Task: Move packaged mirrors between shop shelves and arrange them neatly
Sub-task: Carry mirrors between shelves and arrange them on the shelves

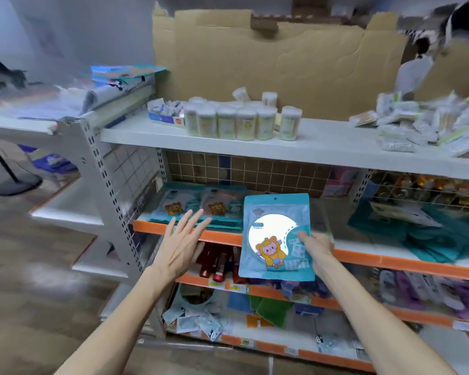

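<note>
Pinching a packaged mirror (pixel 275 234) by its right edge, my right hand (pixel 316 246) has its thumb on the front of the pouch and the other fingers behind it, out of my sight. The pouch stands upright in the air just left of that hand. It is teal-blue, with a round reflective window, a cartoon figure in a yellow hood printed low on the front, and a hang hole at the top. It touches no shelf that I can make out.

Left of the pouch, my left hand (pixel 183 239) is spread, fingers straight and apart, palm turned away from me, holding nothing. Just beyond its fingertips lie two more mirror packets (pixel 198 207), flat and side by side on the orange-edged shelf (pixel 222 236), each with a brown cartoon animal on it. They seem to rest on further packets, though blur keeps me from counting.

Below both hands, on the next shelf down, stand red bottles (pixel 217 263), and lower still lie green cloths (pixel 271 309). Right of my right hand, on the same orange-edged level, sits a loose heap of dark teal packets (pixel 431 239).

Above both hands runs a white shelf (pixel 309 142) with a row of cotton swab tubs (pixel 236 123) and, far to the right, a pile of small white packs (pixel 417 123). Behind those leans a sheet of brown cardboard (pixel 282 63)
</note>
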The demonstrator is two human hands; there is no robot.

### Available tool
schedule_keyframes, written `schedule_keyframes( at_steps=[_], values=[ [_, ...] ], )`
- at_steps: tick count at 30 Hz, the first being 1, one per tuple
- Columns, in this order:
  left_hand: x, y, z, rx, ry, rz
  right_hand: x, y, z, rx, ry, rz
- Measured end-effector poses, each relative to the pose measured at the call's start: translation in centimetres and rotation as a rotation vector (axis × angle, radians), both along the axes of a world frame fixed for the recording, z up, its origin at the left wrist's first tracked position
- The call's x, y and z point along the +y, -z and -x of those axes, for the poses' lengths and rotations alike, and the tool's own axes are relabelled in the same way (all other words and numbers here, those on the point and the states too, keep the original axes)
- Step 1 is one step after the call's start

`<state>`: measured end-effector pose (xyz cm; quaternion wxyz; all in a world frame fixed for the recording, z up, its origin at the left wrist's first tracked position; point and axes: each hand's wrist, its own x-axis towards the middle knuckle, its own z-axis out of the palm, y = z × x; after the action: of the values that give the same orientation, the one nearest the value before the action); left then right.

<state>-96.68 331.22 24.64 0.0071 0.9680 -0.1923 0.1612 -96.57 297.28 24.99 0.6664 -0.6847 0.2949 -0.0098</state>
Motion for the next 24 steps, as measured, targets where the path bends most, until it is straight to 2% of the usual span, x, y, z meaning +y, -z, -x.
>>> schedule_keyframes(
  at_steps=[5,10,14,24],
  values=[
    [7.7,-0.4,-4.1,-0.004,-0.036,-0.019,7.0,0.4,-4.5,-0.011,0.017,0.006],
    [11.6,-0.7,-7.1,0.017,-0.028,0.005,11.6,1.2,-6.4,0.032,0.033,0.021],
    [12.6,-0.2,-9.4,0.044,-0.009,0.049,12.7,1.6,-8.6,0.031,0.039,0.045],
    [11.3,1.4,-17.6,0.064,0.039,0.002,12.4,3.9,-16.4,0.122,0.064,0.023]
  ],
)
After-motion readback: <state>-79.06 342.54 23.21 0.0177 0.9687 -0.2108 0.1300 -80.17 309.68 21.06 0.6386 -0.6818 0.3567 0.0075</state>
